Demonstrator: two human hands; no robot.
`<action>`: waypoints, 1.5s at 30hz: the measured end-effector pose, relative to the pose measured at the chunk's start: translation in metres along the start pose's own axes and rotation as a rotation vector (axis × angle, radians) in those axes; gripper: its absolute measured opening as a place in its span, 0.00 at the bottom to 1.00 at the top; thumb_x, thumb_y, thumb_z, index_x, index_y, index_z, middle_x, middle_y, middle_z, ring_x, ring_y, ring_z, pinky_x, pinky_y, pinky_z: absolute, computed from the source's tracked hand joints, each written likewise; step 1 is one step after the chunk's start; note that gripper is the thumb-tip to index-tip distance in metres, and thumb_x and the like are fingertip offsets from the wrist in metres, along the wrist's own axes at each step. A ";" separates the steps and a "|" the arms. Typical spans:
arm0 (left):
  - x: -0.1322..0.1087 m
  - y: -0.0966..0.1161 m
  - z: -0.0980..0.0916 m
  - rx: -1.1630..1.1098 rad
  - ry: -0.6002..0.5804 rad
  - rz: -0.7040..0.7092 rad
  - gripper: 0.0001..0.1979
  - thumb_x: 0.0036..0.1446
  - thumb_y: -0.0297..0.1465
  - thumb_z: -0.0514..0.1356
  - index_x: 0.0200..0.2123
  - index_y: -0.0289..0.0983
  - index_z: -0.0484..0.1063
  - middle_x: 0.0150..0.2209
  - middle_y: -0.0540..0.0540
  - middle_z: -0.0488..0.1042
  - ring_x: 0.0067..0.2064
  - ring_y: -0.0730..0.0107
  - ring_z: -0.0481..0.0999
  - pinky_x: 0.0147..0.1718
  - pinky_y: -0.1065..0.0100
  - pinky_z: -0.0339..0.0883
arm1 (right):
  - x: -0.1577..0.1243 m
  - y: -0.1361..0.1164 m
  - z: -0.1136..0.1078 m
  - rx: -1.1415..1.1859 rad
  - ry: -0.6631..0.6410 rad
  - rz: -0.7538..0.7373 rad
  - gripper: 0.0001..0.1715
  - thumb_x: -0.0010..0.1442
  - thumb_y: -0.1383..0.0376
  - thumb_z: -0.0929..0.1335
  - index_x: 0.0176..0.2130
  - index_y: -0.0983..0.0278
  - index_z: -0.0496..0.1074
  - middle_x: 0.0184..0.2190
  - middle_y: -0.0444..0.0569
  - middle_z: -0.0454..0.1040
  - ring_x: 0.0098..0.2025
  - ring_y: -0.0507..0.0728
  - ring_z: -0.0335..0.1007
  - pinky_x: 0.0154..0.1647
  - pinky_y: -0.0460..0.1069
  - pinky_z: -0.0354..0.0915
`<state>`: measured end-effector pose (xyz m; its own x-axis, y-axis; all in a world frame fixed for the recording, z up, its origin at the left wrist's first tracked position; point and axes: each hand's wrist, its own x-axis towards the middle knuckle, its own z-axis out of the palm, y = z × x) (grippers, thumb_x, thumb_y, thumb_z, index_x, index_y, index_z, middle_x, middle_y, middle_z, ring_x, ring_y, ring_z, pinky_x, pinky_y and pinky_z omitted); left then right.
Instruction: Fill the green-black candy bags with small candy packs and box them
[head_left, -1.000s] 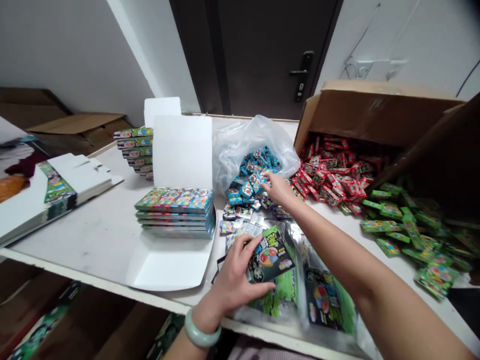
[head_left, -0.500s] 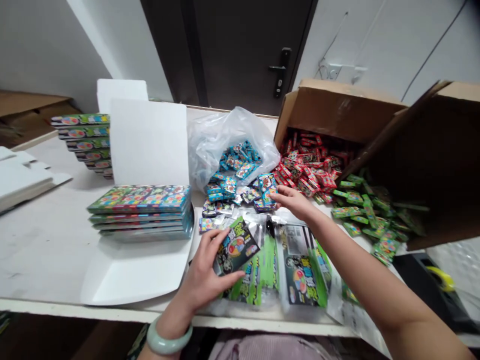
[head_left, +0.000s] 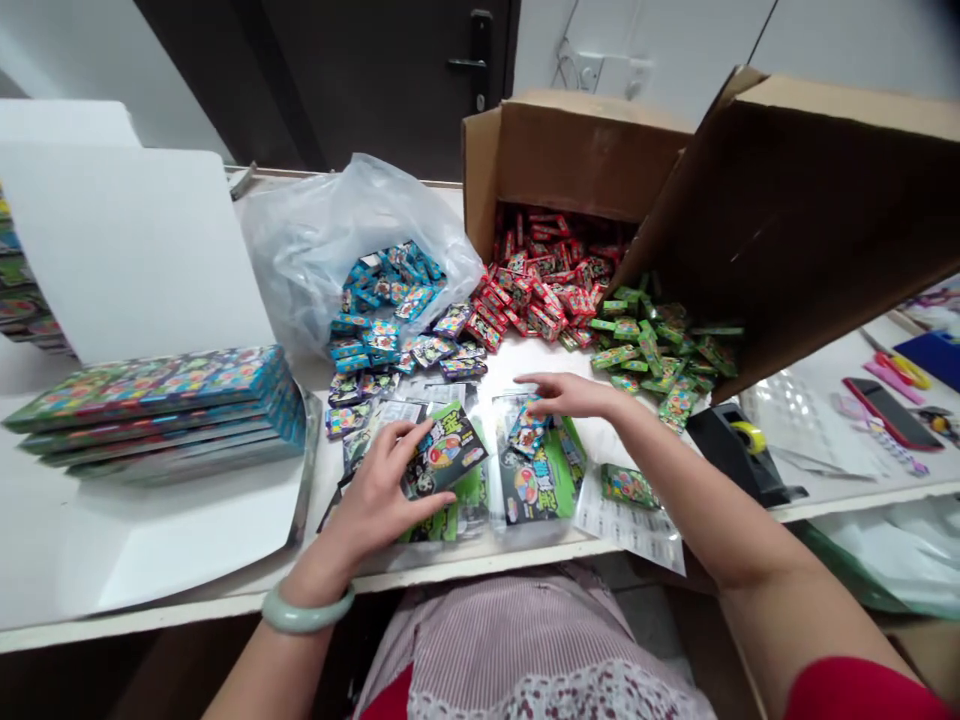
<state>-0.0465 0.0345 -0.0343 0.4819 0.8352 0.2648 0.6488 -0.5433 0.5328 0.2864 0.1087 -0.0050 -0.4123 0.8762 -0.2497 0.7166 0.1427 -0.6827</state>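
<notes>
- Black-and-green printed card [head_left: 446, 462] pinched between fingers and thumb of left hand [head_left: 375, 500], jade bangle [head_left: 307, 608] at wrist
- Right hand [head_left: 566, 396], fingers spread, just above small blue packets [head_left: 529, 428]

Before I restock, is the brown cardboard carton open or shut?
Open: the brown cardboard carton, flap raised, spills small red packets.

A tilted cardboard box [head_left: 787, 230] leans over the green packets [head_left: 660, 345], and a tape dispenser [head_left: 731, 445] blocks passage right of the right hand [head_left: 574, 395].
</notes>
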 end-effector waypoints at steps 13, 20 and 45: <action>0.001 0.004 0.002 0.046 -0.060 0.061 0.43 0.50 0.40 0.67 0.65 0.47 0.48 0.55 0.41 0.58 0.57 0.50 0.62 0.57 0.49 0.61 | -0.055 -0.024 0.064 -0.227 0.533 -0.132 0.38 0.50 0.60 0.72 0.57 0.63 0.62 0.53 0.58 0.66 0.55 0.65 0.61 0.56 0.60 0.60; -0.001 0.013 0.000 0.053 -0.023 0.156 0.47 0.48 0.41 0.68 0.66 0.46 0.48 0.55 0.39 0.58 0.57 0.48 0.61 0.56 0.47 0.61 | -0.072 -0.064 0.036 -0.395 0.268 -0.418 0.37 0.52 0.64 0.72 0.59 0.56 0.62 0.59 0.57 0.61 0.59 0.69 0.57 0.58 0.64 0.59; 0.001 0.067 0.033 -0.755 0.189 -0.261 0.29 0.60 0.32 0.57 0.62 0.45 0.50 0.45 0.43 0.71 0.43 0.63 0.75 0.41 0.60 0.74 | -0.065 -0.065 0.087 0.710 0.630 -0.128 0.23 0.55 0.62 0.71 0.49 0.55 0.62 0.39 0.45 0.71 0.37 0.53 0.70 0.41 0.51 0.69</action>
<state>0.0167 -0.0043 -0.0243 0.2193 0.9636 0.1529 0.1230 -0.1828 0.9754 0.2173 0.0021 -0.0041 0.0625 0.9896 0.1299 0.0937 0.1238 -0.9879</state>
